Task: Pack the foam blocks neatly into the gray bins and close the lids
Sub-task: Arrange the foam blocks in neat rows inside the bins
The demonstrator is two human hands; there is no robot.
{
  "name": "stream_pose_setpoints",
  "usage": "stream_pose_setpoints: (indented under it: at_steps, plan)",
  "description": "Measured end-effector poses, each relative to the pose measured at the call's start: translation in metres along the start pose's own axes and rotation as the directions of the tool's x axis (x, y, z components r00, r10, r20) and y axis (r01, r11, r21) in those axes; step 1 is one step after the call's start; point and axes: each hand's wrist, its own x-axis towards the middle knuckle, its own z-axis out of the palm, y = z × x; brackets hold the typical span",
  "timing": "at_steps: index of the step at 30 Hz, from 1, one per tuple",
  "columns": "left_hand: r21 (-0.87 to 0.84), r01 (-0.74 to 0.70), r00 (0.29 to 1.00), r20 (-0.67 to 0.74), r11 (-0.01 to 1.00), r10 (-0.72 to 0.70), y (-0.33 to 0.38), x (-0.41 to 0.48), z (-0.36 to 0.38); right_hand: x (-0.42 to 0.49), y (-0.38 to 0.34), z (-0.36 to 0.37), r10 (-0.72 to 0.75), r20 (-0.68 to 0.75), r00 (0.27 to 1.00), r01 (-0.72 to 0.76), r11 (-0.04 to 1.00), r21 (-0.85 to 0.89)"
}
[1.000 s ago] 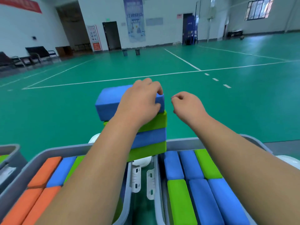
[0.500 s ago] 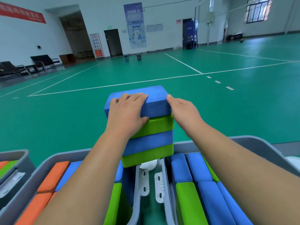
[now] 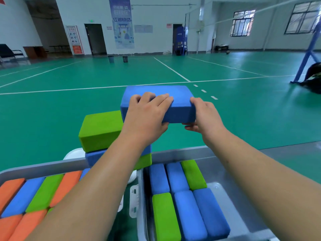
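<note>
While the left hand [image 3: 147, 115] and right hand [image 3: 205, 115] grip the blue block [image 3: 156, 90], it could knock down the green block [image 3: 100, 129] beside it.

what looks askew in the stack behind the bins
The top green block sits offset left, overhanging the blue block under it; it could slide off. The left hand and right hand hold the raised block.

Your left hand [image 3: 147, 119] and right hand [image 3: 205, 117] flank the blue rectangular foam block [image 3: 180, 110], right of the foam-block stack [image 3: 100, 129] behind the gray plastic bins [image 3: 173, 153].
</note>
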Motion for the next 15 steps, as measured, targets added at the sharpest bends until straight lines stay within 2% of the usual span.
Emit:
stream_pose_setpoints:
  at_steps: [6, 9, 11, 12, 15]
  plan:
    - [-0.020, -0.092, 0.995, -0.045, 0.996, 0.091, 0.077, 0.018, 0.018, 0.014, 0.010, -0.067, -0.027, -0.137, 0.990, 0.024, 0.999, -0.021]
    - [-0.076, -0.119, 0.993, -0.028, 0.990, 0.117, 0.111, 0.020, 0.039, 0.024, 0.023, -0.103, -0.045, -0.197, 0.979, 0.011, 0.986, -0.168]
    - [-0.121, -0.160, 0.985, 0.040, 0.980, 0.165, 0.131, 0.013, 0.057, 0.027, 0.035, -0.125, -0.051, -0.272, 0.961, -0.025, 0.963, -0.269]
    - [-0.139, -0.171, 0.978, 0.098, 0.975, 0.185, 0.139, 0.007, 0.067, 0.026, 0.042, -0.135, -0.099, -0.301, 0.948, -0.019, 0.930, -0.366]
    - [-0.171, -0.123, 0.905, 0.386, 0.978, 0.182, 0.160, -0.016, 0.093, 0.025, 0.062, -0.160, -0.279, -0.242, 0.929, 0.074, 0.782, -0.619]
